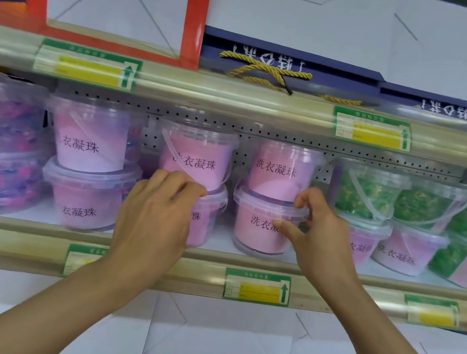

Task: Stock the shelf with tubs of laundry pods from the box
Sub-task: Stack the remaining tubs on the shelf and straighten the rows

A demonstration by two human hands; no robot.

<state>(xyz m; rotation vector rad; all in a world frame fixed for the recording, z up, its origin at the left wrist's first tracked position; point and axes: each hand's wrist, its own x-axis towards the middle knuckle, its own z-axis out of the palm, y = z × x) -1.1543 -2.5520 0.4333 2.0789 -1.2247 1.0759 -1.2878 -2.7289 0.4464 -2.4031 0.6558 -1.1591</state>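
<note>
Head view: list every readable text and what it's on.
"洗衣凝珠": pink labels on the tubs, e.g. upper tub and lower tub, the latter partly covered by the right hand; the left hand hides another.
Price tags: too blurred.
Upside-down white characters on the navy bag: unreadable.

The beige metal shelf (215,256) carries clear plastic tubs stacked two high. The left hand (158,211) curls its fingers over the lid rim of a lower pink-labelled clear tub (205,221). The right hand (317,233) pinches the neighbouring lower pink-labelled tub (261,225), thumb on its label, fingers at its lid. Green-filled clear tubs (371,193) stand just beside, at right.
</note>
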